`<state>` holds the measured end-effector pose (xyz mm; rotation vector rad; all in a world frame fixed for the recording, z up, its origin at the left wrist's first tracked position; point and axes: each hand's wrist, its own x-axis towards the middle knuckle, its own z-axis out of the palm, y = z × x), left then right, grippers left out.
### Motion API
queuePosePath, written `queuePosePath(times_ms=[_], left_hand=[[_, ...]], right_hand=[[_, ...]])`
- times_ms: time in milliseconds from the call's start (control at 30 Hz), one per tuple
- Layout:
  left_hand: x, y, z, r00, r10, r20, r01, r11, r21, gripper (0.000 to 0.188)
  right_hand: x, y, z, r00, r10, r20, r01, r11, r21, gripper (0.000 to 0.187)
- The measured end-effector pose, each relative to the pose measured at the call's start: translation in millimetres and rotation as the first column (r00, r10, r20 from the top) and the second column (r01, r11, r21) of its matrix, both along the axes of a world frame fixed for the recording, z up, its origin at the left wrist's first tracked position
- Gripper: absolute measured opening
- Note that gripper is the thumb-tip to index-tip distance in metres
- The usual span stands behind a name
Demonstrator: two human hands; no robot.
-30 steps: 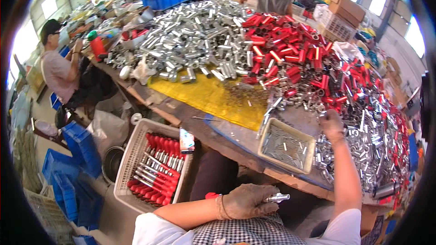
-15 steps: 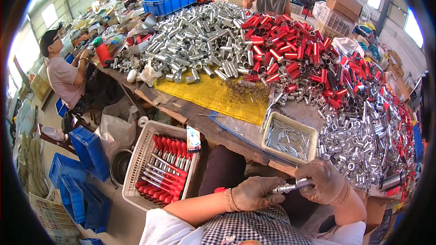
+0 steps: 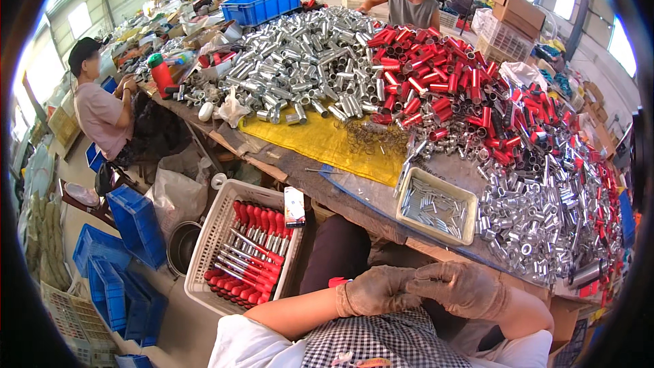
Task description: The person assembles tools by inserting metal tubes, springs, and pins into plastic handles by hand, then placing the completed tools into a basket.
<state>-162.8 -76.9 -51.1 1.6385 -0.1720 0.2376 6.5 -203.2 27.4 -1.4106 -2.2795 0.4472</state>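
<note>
Both my hands wear brown, soiled work gloves and meet in front of my checked apron. My left hand (image 3: 377, 291) is closed around a tool whose red handle end (image 3: 337, 282) shows beside the wrist; its metal part is hidden. My right hand (image 3: 463, 290) is closed against the left one's fingertips, covering whatever lies between them. Nearest to the hands, on the table edge, stands a cream tray (image 3: 470, 232) of small metal pins. Left of my leg, a white plastic crate (image 3: 197, 259) holds several red-handled metal tools laid in rows, with a phone (image 3: 294, 207) on its rim.
Heaps of silver metal tubes (image 3: 293, 61), red tubes (image 3: 436, 68) and small metal fittings (image 3: 524, 225) cover the table. A yellow sheet (image 3: 320, 143) carries a tangle of wire rings (image 3: 371, 138). Blue bins (image 3: 136, 225) stand on the floor at left. Several people sit around the table.
My right hand has moved left and turned over against my left hand, hiding the metal part that showed between them. The left hand stays nearly in place; the view has shifted slightly.
</note>
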Motion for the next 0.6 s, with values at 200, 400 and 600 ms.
queuePosePath(times_ms=[200,400,600], left_hand=[[2.9,-7.1,-4.5,0.990,0.110,-0.090,-0.092,0.978,0.188,0.041],[1.5,-9.6,-14.4,0.982,0.187,0.009,-0.184,0.956,0.229,0.037],[10.0,-12.1,-19.7,0.979,0.194,0.067,-0.205,0.943,0.262,0.036]], right_hand=[[-11.3,-3.8,25.0,0.928,-0.217,0.302,0.272,0.950,-0.156,0.043],[-1.9,2.2,23.7,0.878,-0.226,0.422,0.273,0.960,-0.055,0.058],[-7.6,-4.9,25.6,0.812,-0.260,0.522,0.263,0.962,0.070,0.044]])
